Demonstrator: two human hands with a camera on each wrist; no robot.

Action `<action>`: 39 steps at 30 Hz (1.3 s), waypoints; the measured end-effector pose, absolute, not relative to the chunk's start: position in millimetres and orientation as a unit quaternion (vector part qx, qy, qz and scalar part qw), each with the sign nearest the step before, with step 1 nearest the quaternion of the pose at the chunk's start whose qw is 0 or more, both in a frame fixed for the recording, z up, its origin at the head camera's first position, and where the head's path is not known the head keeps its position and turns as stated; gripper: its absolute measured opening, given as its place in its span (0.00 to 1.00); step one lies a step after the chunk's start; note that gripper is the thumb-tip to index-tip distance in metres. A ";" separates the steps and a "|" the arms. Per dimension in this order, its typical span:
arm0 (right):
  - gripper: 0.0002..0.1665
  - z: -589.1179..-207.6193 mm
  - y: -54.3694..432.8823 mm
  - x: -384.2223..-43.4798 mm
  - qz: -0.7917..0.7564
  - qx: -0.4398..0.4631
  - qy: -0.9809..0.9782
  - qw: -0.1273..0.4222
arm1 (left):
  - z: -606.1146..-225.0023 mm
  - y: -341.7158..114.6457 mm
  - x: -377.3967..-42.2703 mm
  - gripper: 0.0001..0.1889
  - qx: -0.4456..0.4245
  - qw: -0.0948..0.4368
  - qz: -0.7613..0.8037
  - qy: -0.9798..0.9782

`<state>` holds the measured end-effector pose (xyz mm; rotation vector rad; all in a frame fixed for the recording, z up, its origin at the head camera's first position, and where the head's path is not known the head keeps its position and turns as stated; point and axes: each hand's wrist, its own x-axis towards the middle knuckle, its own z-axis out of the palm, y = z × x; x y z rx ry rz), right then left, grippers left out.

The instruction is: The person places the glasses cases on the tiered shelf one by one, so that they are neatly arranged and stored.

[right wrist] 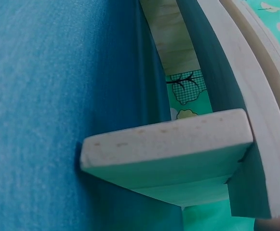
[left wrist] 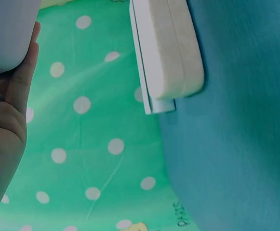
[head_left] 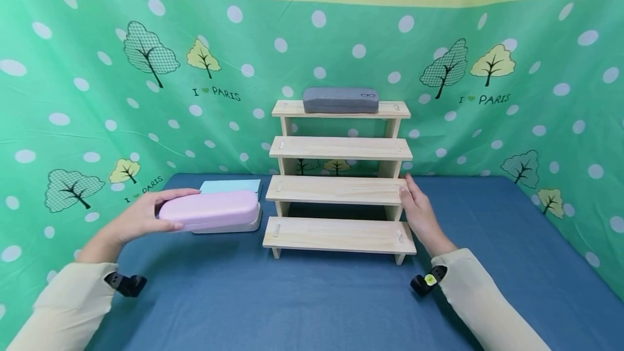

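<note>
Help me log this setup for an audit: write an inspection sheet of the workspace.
Surface: dark-blue cloth
Job's things: lilac rounded case, held; pale wooden four-tier stand, grey oblong case on top; white rounded case and light-blue flat box, left of it
Clutter: nothing seen
Grippers: left hand grips the lilac case; right hand touches the stand's right side
Cables: nothing seen
Surroundings: green dotted fabric backdrop, printed trees

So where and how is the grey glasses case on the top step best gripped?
Probably across its middle, from above: the grey glasses case lies lengthwise along the top step, long and narrow, with its top uncovered. How closely the green cloth hangs behind it is hard to judge.
</note>
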<state>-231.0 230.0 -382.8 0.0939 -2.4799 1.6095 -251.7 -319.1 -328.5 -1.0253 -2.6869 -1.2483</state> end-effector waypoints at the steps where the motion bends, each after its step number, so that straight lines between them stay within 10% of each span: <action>1: 0.37 -382.7 230.0 -230.7 0.543 0.032 -0.834 0.091 | -327.9 -317.1 -252.1 0.33 -0.328 0.006 -0.397 -0.857; 39: 0.37 -383.0 228.3 -226.3 0.563 0.027 -0.822 0.084 | -297.7 -211.9 -300.3 0.34 -0.386 -0.016 -0.432 -0.815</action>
